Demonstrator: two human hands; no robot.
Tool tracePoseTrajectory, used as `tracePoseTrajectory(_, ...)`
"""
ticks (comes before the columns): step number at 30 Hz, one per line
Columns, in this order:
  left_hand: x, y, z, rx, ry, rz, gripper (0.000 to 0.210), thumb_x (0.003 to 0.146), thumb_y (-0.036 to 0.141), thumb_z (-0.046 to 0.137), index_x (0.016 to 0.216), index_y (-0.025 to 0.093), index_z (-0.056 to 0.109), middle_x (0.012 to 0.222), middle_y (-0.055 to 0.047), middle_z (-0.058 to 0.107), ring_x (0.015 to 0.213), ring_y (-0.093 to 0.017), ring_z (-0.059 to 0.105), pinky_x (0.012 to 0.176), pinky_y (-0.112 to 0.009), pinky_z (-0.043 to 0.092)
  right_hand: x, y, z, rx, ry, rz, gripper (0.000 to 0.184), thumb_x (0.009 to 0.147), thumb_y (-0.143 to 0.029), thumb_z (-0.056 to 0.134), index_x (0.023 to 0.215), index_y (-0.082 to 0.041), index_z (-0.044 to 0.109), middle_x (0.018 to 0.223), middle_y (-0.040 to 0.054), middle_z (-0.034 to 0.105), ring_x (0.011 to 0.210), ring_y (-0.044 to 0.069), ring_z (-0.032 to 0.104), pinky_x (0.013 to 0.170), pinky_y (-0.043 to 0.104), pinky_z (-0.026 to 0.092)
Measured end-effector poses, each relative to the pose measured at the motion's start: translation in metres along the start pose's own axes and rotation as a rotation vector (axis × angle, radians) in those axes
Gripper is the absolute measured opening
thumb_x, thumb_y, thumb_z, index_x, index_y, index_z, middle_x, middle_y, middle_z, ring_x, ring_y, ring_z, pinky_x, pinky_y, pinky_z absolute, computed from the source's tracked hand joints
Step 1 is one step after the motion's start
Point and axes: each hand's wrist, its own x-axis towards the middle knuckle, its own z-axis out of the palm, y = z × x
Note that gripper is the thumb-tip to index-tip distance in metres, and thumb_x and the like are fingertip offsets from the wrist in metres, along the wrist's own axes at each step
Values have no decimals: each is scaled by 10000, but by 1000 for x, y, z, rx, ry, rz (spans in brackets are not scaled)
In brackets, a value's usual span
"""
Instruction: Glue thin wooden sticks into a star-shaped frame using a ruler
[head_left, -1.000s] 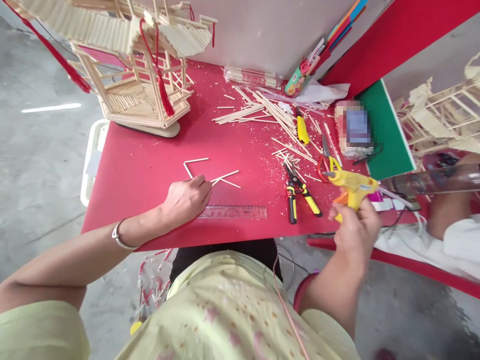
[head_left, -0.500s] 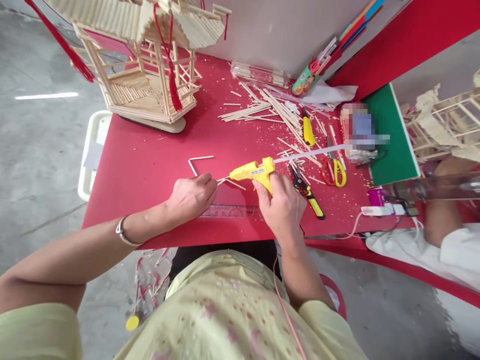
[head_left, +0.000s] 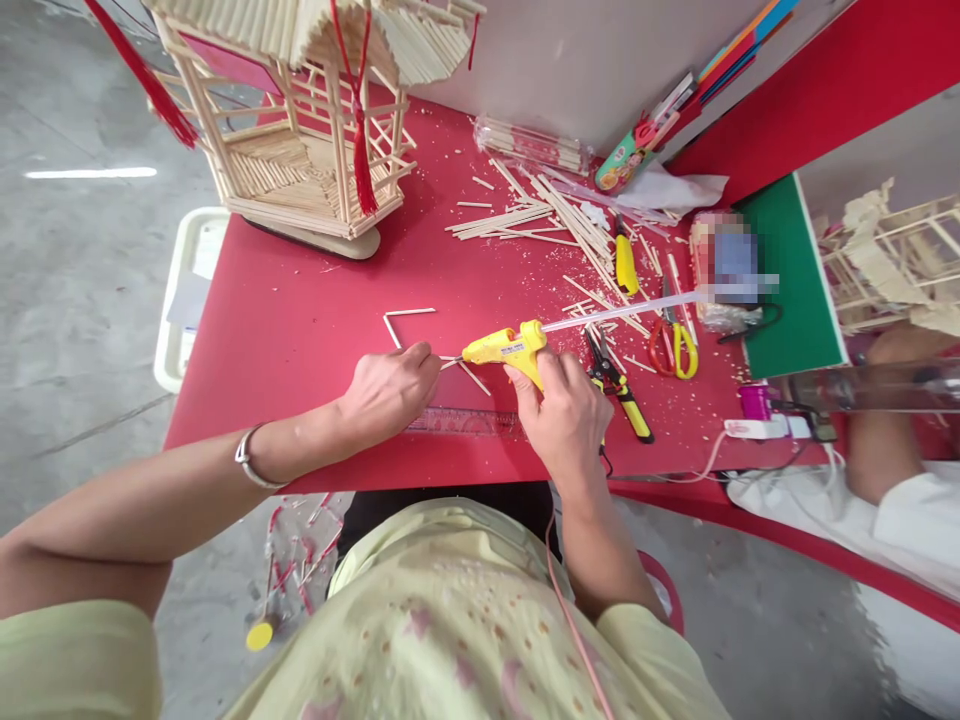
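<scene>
My right hand (head_left: 566, 410) is wrapped round the handle of a yellow hot glue gun (head_left: 504, 347), which has a long clear glue stick (head_left: 622, 312) sticking out of its back. Its nozzle points left, at the tip of a thin wooden stick (head_left: 448, 361) pinched in my left hand (head_left: 394, 390). Most of that stick is hidden by my fingers. Just beyond, an angled frame of thin sticks (head_left: 409, 312) lies on the red table (head_left: 300, 320). A clear ruler (head_left: 465, 422) lies flat below my hands.
A wooden stick pavilion (head_left: 300, 170) with red tassels stands at the back left. Loose sticks (head_left: 510, 220), a yellow cutter (head_left: 625, 262), scissors (head_left: 675, 345) and pliers (head_left: 622, 395) lie to the right. Another person's arm (head_left: 885, 430) rests at the far right, near a power strip (head_left: 769, 428).
The whole view has shifted slightly. Both hands keep their grips, and the glue gun's nozzle stays at the stick's tip.
</scene>
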Motion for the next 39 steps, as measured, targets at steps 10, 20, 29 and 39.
tracePoseTrajectory(10, -3, 4, -2, 57, -71, -7, 334, 1078, 153, 363, 1081, 132, 697, 1038, -173, 665, 905, -275, 691, 576, -291, 399, -2, -1, 4, 36, -35, 25, 478, 1138, -573, 463, 1266, -185, 712, 915, 77, 660, 777, 210, 604, 619, 359, 298)
tracePoseTrajectory(20, -3, 9, -16, 61, -180, -10, 344, 1042, 68, 402, 1181, 132, 710, 1100, -169, 668, 969, -302, 713, 566, -303, 476, -6, -1, 4, 27, -7, 10, 458, 1137, -561, 472, 1269, -194, 711, 897, 71, 660, 777, 212, 619, 625, 341, 310)
tracePoseTrajectory(29, -4, 7, -11, 103, -169, 37, 347, 1077, 126, 392, 1223, 139, 707, 1146, -159, 675, 980, -291, 708, 543, -299, 436, -8, 0, 2, 21, -24, 26, 472, 1135, -565, 475, 1283, -187, 717, 890, 73, 661, 783, 210, 619, 629, 339, 307)
tracePoseTrajectory(39, -5, 5, -6, 120, -151, 36, 338, 1097, 149, 372, 1224, 152, 685, 1133, -134, 690, 951, -248, 701, 545, -271, 340, -9, -1, 3, -44, 11, -15, 466, 1136, -548, 494, 1290, -165, 711, 896, 58, 687, 772, 200, 634, 638, 333, 317)
